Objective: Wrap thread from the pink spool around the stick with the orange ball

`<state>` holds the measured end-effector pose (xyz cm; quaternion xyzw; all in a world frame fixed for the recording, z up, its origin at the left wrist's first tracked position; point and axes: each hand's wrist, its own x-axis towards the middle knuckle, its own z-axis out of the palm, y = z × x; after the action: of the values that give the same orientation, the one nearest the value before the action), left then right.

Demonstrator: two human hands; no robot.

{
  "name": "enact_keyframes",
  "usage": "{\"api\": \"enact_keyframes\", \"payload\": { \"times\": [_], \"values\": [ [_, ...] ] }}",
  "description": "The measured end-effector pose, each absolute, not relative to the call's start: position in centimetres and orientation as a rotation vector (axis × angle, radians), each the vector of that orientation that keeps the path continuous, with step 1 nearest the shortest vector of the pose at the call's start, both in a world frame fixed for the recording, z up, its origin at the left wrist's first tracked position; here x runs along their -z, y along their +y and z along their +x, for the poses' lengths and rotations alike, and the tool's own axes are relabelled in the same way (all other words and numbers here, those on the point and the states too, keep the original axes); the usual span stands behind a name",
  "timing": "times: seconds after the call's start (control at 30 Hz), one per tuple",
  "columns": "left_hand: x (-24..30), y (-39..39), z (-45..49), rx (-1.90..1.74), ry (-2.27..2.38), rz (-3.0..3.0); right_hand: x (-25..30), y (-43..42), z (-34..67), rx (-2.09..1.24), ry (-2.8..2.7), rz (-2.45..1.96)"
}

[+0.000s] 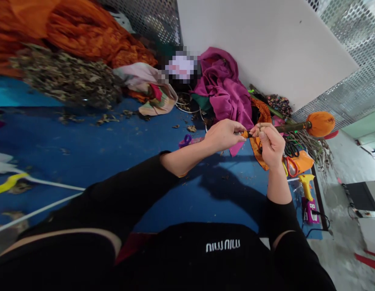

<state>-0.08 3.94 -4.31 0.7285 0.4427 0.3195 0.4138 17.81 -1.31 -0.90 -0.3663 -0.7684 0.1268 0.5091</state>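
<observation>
A thin dark stick (292,127) runs sideways in front of me above the blue table, with a rounded orange cloth bulb (320,124) at its right end. My left hand (225,135) is closed round the stick's left part, where an orange band (244,134) shows by the fingertips. Closed in a pinch, my right hand (270,143) is on the stick a little further right; a small tan bit (259,128) shows at its fingers. Behind my left wrist is a pinkish piece with a purple loop (185,140); whether it joins the stick I cannot tell.
Magenta cloth (226,89), a dried-leaf heap (68,76) and orange fabric (96,32) lie along the back of the blue table (99,141). At the right are red-handled scissors (292,166), a yellow glue gun (307,186), a purple power strip (311,211) and twigs (322,151).
</observation>
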Motion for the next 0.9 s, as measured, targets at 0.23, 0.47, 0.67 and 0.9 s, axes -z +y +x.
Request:
{"api": "enact_keyframes", "payload": {
  "times": [0.23,0.47,0.67,0.9],
  "values": [
    [4.0,4.1,-0.1,-0.863,0.897,1.633,1.5,-0.9,18.7,-0.408,-1.837,-0.796],
    [2.7,4.5,-0.7,-0.742,0.812,1.314,1.2,-1.5,19.3,-0.413,-1.861,-0.647],
    [2.4,4.4,-0.9,-0.754,0.811,1.286,0.7,-1.9,18.8,-0.458,-2.002,-0.577],
    [2.5,3.4,0.0,-0.792,0.815,1.360,1.5,-1.0,18.4,-0.490,-1.811,-0.736]
  ]
}}
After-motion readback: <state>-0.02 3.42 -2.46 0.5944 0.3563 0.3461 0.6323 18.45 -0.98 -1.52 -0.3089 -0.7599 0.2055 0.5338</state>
